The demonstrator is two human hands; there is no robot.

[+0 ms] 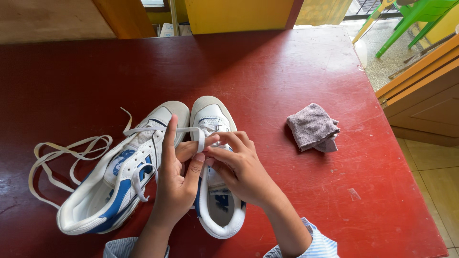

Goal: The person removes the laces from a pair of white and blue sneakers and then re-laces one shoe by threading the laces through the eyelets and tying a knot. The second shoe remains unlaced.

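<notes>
Two white and blue sneakers lie on a red table (pixel 287 62). The left sneaker (pixel 119 181) is tilted on its side, and the right sneaker (pixel 213 117) stands upright with its toe pointing away. My left hand (pixel 174 184) and my right hand (pixel 239 165) meet above the right sneaker's tongue. Both pinch a flat white lace (pixel 160 129) that runs from my fingers back to the left sneaker's eyelets. A second loose white lace (pixel 57 155) lies in loops on the table to the left of that sneaker.
A folded grey cloth (pixel 313 126) lies on the table to the right of the shoes. Beyond the table's right edge stand a wooden cabinet (pixel 420 95) and a green plastic chair (pixel 416 19). Yellow panels stand behind the far edge.
</notes>
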